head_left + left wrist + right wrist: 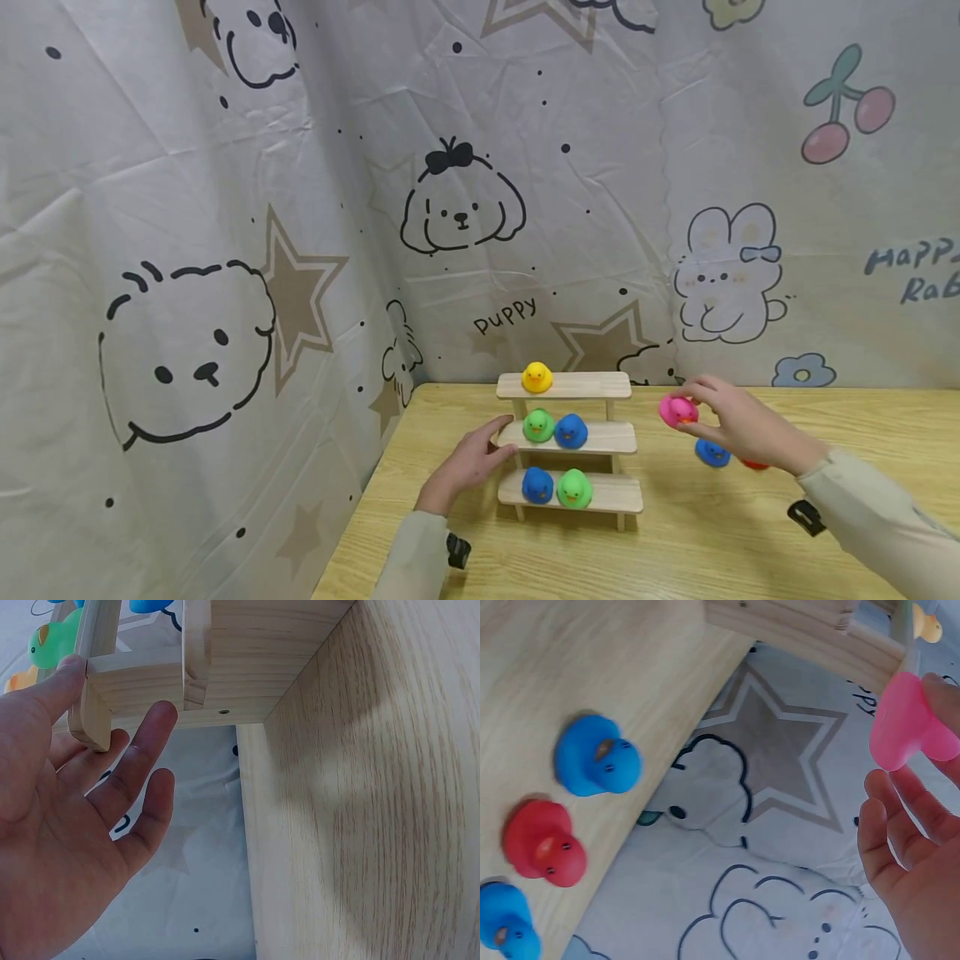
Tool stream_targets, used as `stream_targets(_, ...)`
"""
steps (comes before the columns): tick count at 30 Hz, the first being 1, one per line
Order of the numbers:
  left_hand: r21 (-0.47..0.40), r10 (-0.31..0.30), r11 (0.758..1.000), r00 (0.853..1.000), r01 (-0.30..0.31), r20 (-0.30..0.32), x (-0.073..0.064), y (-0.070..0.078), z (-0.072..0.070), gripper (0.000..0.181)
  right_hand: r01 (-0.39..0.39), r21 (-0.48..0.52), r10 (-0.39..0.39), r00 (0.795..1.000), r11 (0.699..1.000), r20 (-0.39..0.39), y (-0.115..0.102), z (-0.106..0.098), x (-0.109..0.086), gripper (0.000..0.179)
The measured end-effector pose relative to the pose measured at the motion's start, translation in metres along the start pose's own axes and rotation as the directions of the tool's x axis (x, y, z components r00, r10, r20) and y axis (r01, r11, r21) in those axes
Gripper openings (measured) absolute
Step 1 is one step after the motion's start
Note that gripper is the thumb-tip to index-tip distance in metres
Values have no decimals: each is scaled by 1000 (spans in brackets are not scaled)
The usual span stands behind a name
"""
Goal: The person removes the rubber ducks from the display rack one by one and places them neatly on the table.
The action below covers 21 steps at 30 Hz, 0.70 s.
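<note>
A small three-tier wooden display shelf (609,437) stands on the table. My left hand (471,458) holds the left end of its middle tier, thumb (64,686) and index finger on either side of the board; the other fingers extend loosely. Well to the right of the shelf and above the table, my right hand (738,421) pinches a pink rubber duck (678,411). On the top tier sits a yellow duck (537,377). The middle tier bears a green duck (538,426) and a blue duck (572,431). Below them are another blue duck (537,486) and a green one (575,489).
Under my right hand, a blue duck (596,757), a red duck (544,844) and another blue duck (508,922) stand in a row on the wooden table (675,542). A printed cloth (600,208) hangs behind the table and along its left side.
</note>
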State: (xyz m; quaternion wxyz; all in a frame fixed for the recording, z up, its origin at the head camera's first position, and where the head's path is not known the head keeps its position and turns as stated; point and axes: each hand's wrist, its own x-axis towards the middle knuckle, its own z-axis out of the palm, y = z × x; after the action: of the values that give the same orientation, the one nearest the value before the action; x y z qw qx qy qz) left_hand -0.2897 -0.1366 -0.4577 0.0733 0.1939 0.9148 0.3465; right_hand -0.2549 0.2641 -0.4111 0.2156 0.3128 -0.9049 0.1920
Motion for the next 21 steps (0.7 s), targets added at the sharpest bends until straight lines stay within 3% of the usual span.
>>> stream_targets(21,-1,2,1000,1000,-2,1,0,0,0,55,-44,-7,44,999,999,31,24,17,-46,37)
